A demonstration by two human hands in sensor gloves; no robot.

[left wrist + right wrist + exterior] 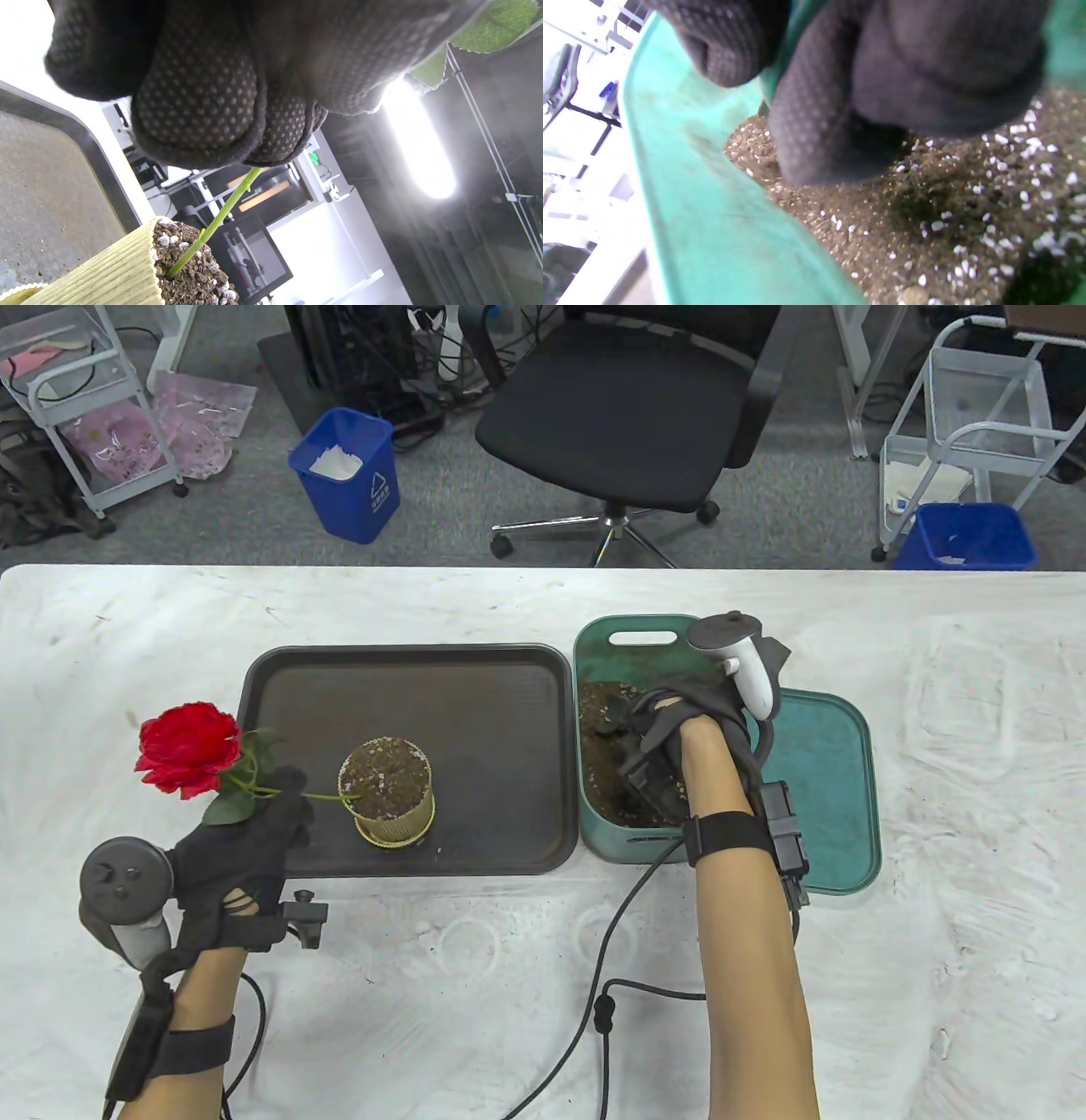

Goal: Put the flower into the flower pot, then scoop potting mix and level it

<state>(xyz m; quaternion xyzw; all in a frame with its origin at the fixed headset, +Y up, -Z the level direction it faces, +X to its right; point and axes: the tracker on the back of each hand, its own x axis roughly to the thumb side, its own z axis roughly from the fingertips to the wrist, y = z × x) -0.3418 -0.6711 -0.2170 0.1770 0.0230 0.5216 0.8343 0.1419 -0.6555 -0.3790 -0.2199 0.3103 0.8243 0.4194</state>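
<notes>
Landmark: flower pot (389, 795), ribbed and pale, on the black tray (509, 678) on the table (543, 984).
Flower: red bloom (188, 748) left of the pot, beyond the tray edge; stem (216, 220) runs nearly level from the bloom rightward, its tip stuck in the pot's soil.
Left hand: left hand (246, 831) just left of the pot, fingers curled round the stem, holding the flower.
Right hand: right hand (679, 721) down in the green tub (594, 645) right of the pot, fingers (806, 127) curled and touching the potting mix (925, 212); whether they hold a scoop, cannot tell.
Key relation: stem's long axis lies left to right, far from upright; the left hand is the nearer one to raise it.
Step judged: flower seated but leaning; scooping at its start.
</notes>
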